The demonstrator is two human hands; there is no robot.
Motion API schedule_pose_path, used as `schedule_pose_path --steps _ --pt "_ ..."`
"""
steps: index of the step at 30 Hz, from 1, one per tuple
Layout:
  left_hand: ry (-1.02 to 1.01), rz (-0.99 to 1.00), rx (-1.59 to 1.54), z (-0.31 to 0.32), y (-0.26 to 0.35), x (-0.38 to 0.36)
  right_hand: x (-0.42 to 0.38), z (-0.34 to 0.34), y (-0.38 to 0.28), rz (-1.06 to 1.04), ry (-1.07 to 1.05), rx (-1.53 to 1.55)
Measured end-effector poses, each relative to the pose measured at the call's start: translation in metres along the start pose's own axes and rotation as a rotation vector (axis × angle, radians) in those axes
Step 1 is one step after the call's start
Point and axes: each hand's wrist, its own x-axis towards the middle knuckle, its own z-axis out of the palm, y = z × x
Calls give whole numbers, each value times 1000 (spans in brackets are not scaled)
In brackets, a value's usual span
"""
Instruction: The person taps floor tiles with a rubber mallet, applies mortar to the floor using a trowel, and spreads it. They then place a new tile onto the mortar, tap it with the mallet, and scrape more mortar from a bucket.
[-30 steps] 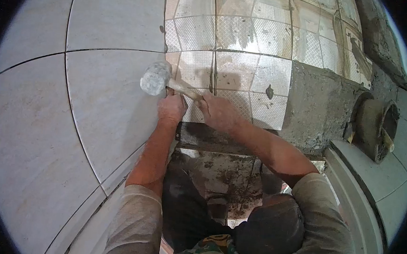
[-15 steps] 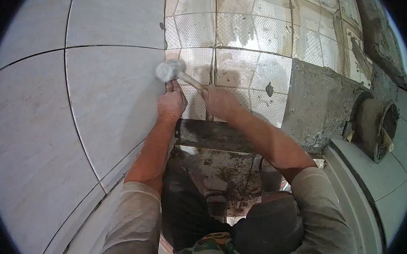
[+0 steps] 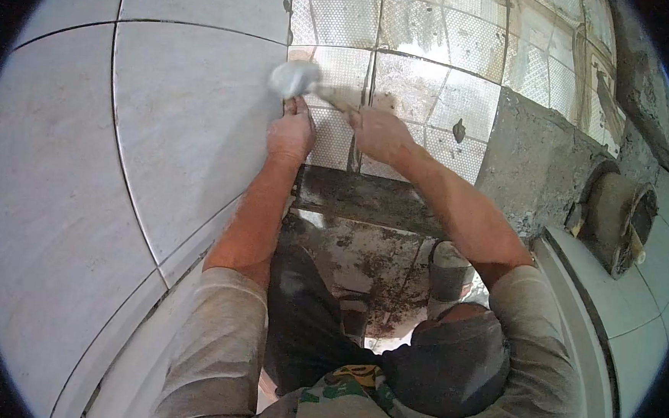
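grey mortar (image 3: 533, 152) borders patterned tiles (image 3: 475, 99) — larger plain tiles (image 3: 195, 108) alongside.

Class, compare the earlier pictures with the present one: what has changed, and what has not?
The mallet has moved rightward, from over the large pale tile to its seam with the patterned tiles. The right hand still grips it; the left hand stays beside the seam.

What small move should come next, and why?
Probably ease the left hand slightly back toward the body before any tap: its fingertips appear right by the head of the mallet, which the right hand grips and which looks blurred, perhaps in motion.
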Motion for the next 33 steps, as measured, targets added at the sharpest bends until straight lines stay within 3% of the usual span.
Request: schedule_pose_path --steps 2,8,11,13,16,18,21,23,27,29,31,33 --pt "21 10 3 5 -4 9 9 1 -3 79 -246 -78" --pt "145 36 -12 11 -4 3 -2 -15 2 -4 -14 -22" --pt "180 61 -1 4 -2 -1 -10 -18 -10 -68 -22 -7" --pt "-136 1 41 -19 5 -1 -2 -9 0 -74 -101 -73" --pt "33 -6 3 -12 7 -5 7 -15 -7 -29 -156 -106" --pt "-13 -6 8 -6 5 -5 -2 -16 -17 35 -149 -46" --pt "-69 -4 9 -4 1 -4 -10 -13 -11 -41 -106 -21" --pt "-61 13 12 -8 0 1 3 -8 2 33 -248 -153" --pt "-64 19 10 -3 0 -6 -10 -11 -18 128 -234 -73" --pt "-62 4 1 -12 4 1 -12 -2 1 -6 -95 -18" --pt "-123 -22 2 -17 7 -3 -5 -3 3 36 -169 -68" --pt "-23 0 -11 -11 6 -2 2 -7 -1 64 -227 -110"
